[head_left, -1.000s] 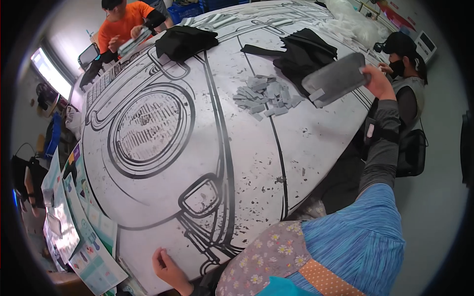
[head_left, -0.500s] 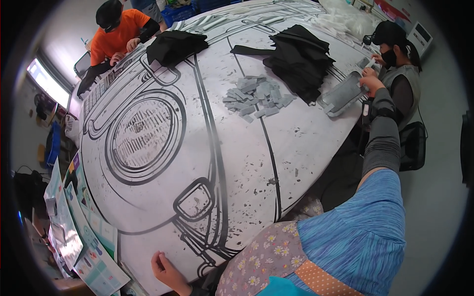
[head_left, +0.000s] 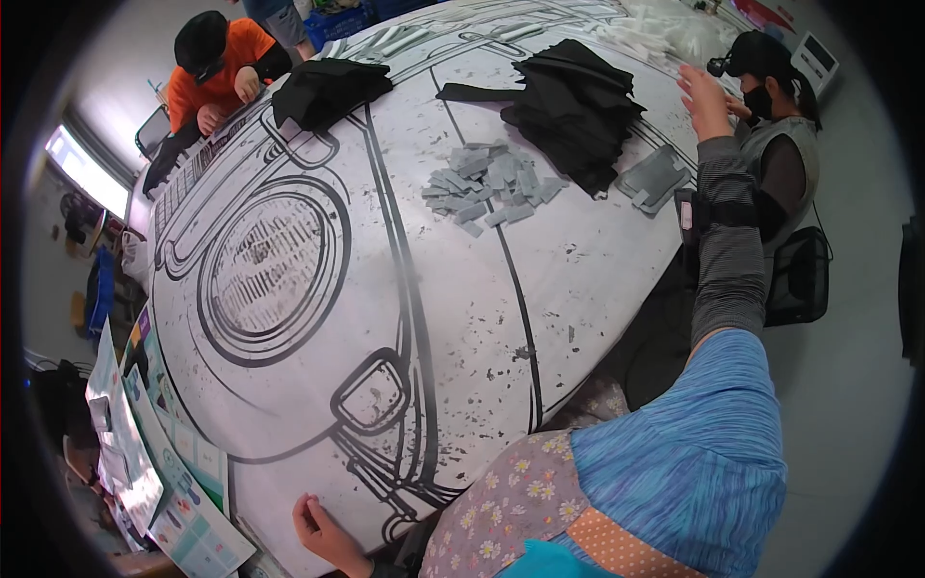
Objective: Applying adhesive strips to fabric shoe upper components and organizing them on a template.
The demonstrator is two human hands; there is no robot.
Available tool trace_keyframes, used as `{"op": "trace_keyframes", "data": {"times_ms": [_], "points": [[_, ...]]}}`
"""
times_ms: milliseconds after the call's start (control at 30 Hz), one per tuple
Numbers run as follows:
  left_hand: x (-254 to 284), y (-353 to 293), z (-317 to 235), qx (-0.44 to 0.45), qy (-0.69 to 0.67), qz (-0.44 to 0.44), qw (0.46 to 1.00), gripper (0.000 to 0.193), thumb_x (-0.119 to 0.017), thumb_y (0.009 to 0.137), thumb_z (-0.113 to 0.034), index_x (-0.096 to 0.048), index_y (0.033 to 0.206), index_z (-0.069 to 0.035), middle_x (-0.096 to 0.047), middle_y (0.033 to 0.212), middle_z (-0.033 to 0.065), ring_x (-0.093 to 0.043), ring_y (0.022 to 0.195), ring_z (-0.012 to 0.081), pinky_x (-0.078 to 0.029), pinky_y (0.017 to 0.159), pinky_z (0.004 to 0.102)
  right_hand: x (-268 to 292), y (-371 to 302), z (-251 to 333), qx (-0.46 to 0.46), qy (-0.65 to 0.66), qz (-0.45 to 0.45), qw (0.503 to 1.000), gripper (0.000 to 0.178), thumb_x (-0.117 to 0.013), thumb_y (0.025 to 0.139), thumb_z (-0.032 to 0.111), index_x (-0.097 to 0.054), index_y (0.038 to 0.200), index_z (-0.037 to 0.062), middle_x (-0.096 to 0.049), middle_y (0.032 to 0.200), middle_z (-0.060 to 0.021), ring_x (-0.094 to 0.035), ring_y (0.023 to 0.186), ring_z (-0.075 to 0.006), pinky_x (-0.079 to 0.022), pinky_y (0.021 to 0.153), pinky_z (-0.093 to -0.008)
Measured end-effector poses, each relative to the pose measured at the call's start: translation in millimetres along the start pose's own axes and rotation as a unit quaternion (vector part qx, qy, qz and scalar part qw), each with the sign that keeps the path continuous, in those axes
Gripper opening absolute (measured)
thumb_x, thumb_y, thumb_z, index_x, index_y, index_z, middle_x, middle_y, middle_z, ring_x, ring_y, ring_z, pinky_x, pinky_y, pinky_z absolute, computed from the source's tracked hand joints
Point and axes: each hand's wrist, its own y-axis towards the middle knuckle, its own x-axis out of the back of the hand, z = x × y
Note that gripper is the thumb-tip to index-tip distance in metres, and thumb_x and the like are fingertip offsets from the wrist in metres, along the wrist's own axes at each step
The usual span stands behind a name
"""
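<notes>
My right hand (head_left: 707, 101) is raised at the far right of the table, fingers stretched out and holding nothing. Just below it, a grey flat rectangular piece (head_left: 655, 180) lies near the table's right edge; its exact kind is unclear. A loose pile of small grey strips (head_left: 496, 181) is spread left of that piece. Between and behind them lies a stack of black cloth pieces (head_left: 576, 111). My left hand (head_left: 326, 539) rests at the near table edge, its fingers loosely curled with nothing visible in them.
The large table (head_left: 462, 308) bears a black line drawing. Another black cloth bundle (head_left: 330, 93) lies far left, near a person in orange (head_left: 217, 72). A person in a grey vest (head_left: 780, 144) sits at right, close to my right arm. Printed sheets (head_left: 183, 482) stand at the near left.
My right hand has let go of the grey flat piece, which now lies on the table. The hand has risen away from it, fingers straightened. My left hand has stayed in place.
</notes>
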Motion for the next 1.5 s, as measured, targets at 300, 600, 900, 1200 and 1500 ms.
{"op": "trace_keyframes", "data": {"times_ms": [300, 600, 900, 1200, 1500], "points": [[-0.2, -0.3, 0.1, 0.002, -0.013, 0.0, 1.0, 0.021, -0.056, 0.101, -0.012, -0.064, 0.112, 0.005, -0.066, 0.104, 0.0101, -0.062, 0.097, 0.0172, -0.049, 0.089, 0.029, -68.7, -155.1, 139.9, 0.134, 0.246, 0.222, 0.934, 0.015, -0.063, 0.089, 0.011, -0.063, 0.104, 0.0088, -0.065, 0.101, -0.0023, -0.059, 0.097, -0.0173, -0.046, 0.087, -0.0317], [-2.8, 6.2, 3.5, 0.001, -0.032, -0.013, 0.999, 0.018, -0.06, 0.096, -0.008, -0.066, 0.105, 0.006, -0.068, 0.095, 0.0112, -0.062, 0.087, 0.0175, -0.05, 0.08, 0.0305, -100.0, -277.0, 118.9, 0.207, 0.093, 0.436, 0.871, 0.012, -0.056, 0.089, 0.008, -0.06, 0.099, 0.0009, -0.061, 0.095, -0.0043, -0.054, 0.088, -0.0094, -0.041, 0.084, -0.0233], [10.1, 6.8, 2.6, -0.034, -0.035, -0.028, 0.998, 0.013, -0.066, 0.092, -0.006, -0.069, 0.101, 0.002, -0.07, 0.091, 0.0121, -0.066, 0.081, 0.0189, -0.052, 0.076, 0.0294, -95.1, -362.5, -27.1, 0.115, -0.237, 0.567, 0.781, 0.024, -0.079, 0.078, 0.008, -0.055, 0.073, 0.0032, -0.056, 0.069, -0.0001, -0.052, 0.069, -0.0098, -0.043, 0.065, -0.0258], [11.8, 4.6, 1.1, -0.062, 0.007, -0.028, 0.998, 0.011, -0.067, 0.09, -0.005, -0.07, 0.099, 0.001, -0.071, 0.091, 0.0109, -0.067, 0.082, 0.0188, -0.053, 0.076, 0.0283, -70.9, -363.1, -89.1, 0.175, -0.156, 0.456, 0.859, 0.014, -0.062, 0.09, 0.001, -0.057, 0.077, -0.0003, -0.053, 0.069, -0.0007, -0.048, 0.064, -0.0115, -0.04, 0.061, -0.0251], [9.7, 6.5, 1.0, -0.037, -0.031, -0.037, 0.998, 0.013, -0.067, 0.09, -0.007, -0.071, 0.101, -0.001, -0.071, 0.092, 0.0099, -0.066, 0.081, 0.018, -0.052, 0.073, 0.0285, -81.4, -358.9, -102.6, 0.259, -0.092, 0.418, 0.866, 0.016, -0.055, 0.1, 0.007, -0.047, 0.086, 0.0039, -0.044, 0.082, -0.0001, -0.039, 0.073, -0.0088, -0.035, 0.068, -0.0221]]}}
